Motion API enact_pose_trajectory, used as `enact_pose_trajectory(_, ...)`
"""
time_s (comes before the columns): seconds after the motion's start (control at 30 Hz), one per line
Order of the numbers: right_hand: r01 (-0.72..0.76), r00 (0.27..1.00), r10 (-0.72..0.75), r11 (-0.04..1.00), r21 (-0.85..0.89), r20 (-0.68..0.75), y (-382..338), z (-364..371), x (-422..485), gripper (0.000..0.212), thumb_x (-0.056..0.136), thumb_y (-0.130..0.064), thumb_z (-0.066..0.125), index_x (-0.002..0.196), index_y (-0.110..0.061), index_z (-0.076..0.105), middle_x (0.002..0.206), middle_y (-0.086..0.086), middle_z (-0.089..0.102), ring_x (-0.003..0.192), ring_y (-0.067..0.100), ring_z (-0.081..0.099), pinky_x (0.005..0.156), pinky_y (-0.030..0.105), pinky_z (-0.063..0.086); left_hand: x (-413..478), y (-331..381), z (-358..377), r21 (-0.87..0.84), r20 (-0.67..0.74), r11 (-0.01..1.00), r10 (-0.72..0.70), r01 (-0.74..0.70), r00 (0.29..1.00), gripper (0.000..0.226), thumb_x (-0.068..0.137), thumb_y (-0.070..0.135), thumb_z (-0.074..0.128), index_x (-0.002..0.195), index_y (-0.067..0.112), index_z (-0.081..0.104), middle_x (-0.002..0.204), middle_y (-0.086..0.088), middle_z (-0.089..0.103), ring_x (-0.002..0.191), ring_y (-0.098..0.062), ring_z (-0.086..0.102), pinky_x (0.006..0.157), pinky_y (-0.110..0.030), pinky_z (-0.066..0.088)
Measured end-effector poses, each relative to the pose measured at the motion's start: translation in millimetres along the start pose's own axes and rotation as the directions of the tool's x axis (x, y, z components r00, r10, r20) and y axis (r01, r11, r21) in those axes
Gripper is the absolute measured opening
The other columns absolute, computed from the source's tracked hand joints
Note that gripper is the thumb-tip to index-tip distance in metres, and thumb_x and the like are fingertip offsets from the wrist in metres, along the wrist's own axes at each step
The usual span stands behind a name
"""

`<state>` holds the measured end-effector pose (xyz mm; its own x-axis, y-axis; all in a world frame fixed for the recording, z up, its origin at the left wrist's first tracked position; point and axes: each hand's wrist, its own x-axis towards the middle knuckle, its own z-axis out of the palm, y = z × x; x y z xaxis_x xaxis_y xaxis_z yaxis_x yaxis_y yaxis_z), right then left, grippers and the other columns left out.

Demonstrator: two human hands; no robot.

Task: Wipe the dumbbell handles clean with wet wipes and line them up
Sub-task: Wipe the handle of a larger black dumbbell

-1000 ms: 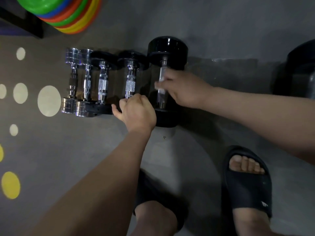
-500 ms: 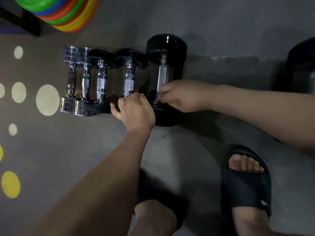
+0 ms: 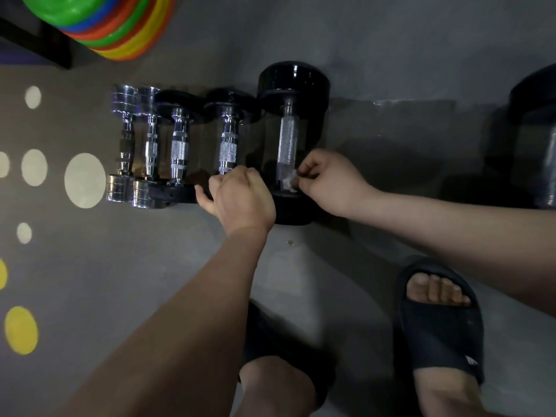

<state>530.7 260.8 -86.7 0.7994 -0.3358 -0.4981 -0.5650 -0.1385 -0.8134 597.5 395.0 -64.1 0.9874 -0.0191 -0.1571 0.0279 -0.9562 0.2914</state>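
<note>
Right hand [image 3: 328, 185] pinches crumpled wipe [image 3: 286, 182] on knurled handle [image 3: 287, 139].

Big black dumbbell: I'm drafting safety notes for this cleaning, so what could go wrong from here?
1. The right hand pinches the wipe at the near head of the big dumbbell; if it rolls, fingers could get caught.
2. The open-toed slipper sits close by; a rolling dumbbell might reach bare toes.

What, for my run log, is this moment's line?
right hand: pinches wet wipe on largest dumbbell's handle | left hand: holds neighbouring dumbbell at near end
</note>
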Motion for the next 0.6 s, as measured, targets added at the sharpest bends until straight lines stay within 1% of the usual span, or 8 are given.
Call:
enact_pose_trajectory(0.13, -0.182, 0.968, 0.228, 0.925, 0.334, -0.105, -8, 2, 23, 0.016, 0.086, -0.003, 0.069, 0.085, -0.019, 0.066, 0.077, -0.003, 0.064, 0.068, 0.009, 0.058, 0.063, 0.019, 0.048, 0, 0, 0, -0.008, 0.001, 1.0, -0.008, 0.008, 1.0, 0.038, 0.098, 0.025, 0.038, 0.077, 0.019, 0.069, 0.066, 0.012, 0.051, 0.115, -0.011, 0.043, 0.121, -0.049, -0.005)
enact_pose_trajectory(0.23, -0.228, 0.944, 0.327, 0.749, 0.622, -0.048, -11, -1, 31, 0.015, 0.084, -0.003, 0.075, 0.092, -0.013, 0.067, 0.084, 0.006, 0.07, 0.075, 0.016, 0.066, 0.075, 0.027, 0.058, -1, 1, -1, -0.005, 0.005, 1.0, -0.006, 0.006, 1.0, 0.038, 0.098, 0.024, 0.038, 0.077, 0.019, 0.069, 0.065, 0.013, 0.048, 0.113, -0.01, 0.042, 0.121, -0.048, -0.005)
enact_pose_trajectory(0.27, -0.242, 0.945, 0.328, 0.709, 0.662, -0.006, -10, 0, 26, 0.014, 0.085, -0.003, 0.076, 0.091, -0.012, 0.067, 0.082, 0.006, 0.07, 0.073, 0.016, 0.066, 0.074, 0.028, 0.058, -1, 1, -1, -0.005, 0.004, 1.0, -0.004, 0.004, 1.0, 0.038, 0.098, 0.023, 0.038, 0.078, 0.019, 0.069, 0.064, 0.014, 0.047, 0.113, -0.01, 0.042, 0.121, -0.048, -0.005)
enact_pose_trajectory(0.3, -0.254, 0.951, 0.309, 0.724, 0.641, 0.028, -9, 1, 18, 0.013, 0.085, -0.004, 0.076, 0.089, -0.012, 0.067, 0.08, 0.005, 0.069, 0.069, 0.014, 0.065, 0.07, 0.027, 0.057, -1, 0, -1, -0.003, 0.001, 1.0, -0.003, 0.003, 1.0, 0.038, 0.098, 0.023, 0.038, 0.078, 0.019, 0.069, 0.064, 0.014, 0.047, 0.113, -0.011, 0.042, 0.121, -0.048, -0.005)
enact_pose_trajectory(0.37, -0.273, 0.961, 0.265, 0.856, 0.439, 0.081, -4, 3, 3, 0.012, 0.085, -0.005, 0.076, 0.086, -0.015, 0.069, 0.077, 0.002, 0.068, 0.066, 0.011, 0.062, 0.066, 0.024, 0.052, 0, -1, 0, -0.001, 0.001, 1.0, -0.001, 0.001, 1.0, 0.038, 0.097, 0.024, 0.037, 0.078, 0.019, 0.069, 0.065, 0.014, 0.047, 0.115, -0.012, 0.042, 0.121, -0.049, -0.005)
enact_pose_trajectory(0.43, -0.265, 0.964, 0.25, 0.922, 0.283, 0.088, -4, 0, 2, 0.013, 0.083, -0.005, 0.076, 0.086, -0.016, 0.07, 0.08, 0.003, 0.07, 0.069, 0.012, 0.062, 0.069, 0.025, 0.052, 0, -2, 1, 0.002, 0.003, 1.0, 0.0, 0.0, 1.0, 0.038, 0.098, 0.024, 0.037, 0.078, 0.019, 0.069, 0.064, 0.014, 0.047, 0.116, -0.012, 0.042, 0.121, -0.049, -0.006)
enact_pose_trajectory(0.5, -0.244, 0.969, 0.24, 0.9, 0.361, 0.056, -8, -5, 13, 0.016, 0.083, 0.0, 0.075, 0.084, -0.014, 0.068, 0.083, 0.009, 0.069, 0.075, 0.018, 0.064, 0.077, 0.032, 0.054, 0, -2, 0, -0.001, 0.001, 1.0, 0.0, 0.0, 1.0, 0.038, 0.098, 0.024, 0.037, 0.078, 0.019, 0.069, 0.064, 0.014, 0.047, 0.116, -0.012, 0.042, 0.121, -0.049, -0.006)
enact_pose_trajectory(0.6, -0.199, 0.966, 0.256, 0.666, 0.719, 0.03, -14, -10, 29, 0.017, 0.086, 0.007, 0.071, 0.086, -0.007, 0.062, 0.084, 0.011, 0.068, 0.077, 0.021, 0.066, 0.082, 0.033, 0.057, 0, -1, 0, -0.005, 0.008, 1.0, -0.005, 0.005, 1.0, 0.038, 0.098, 0.024, 0.037, 0.078, 0.019, 0.069, 0.064, 0.014, 0.048, 0.117, -0.012, 0.042, 0.121, -0.049, -0.006)
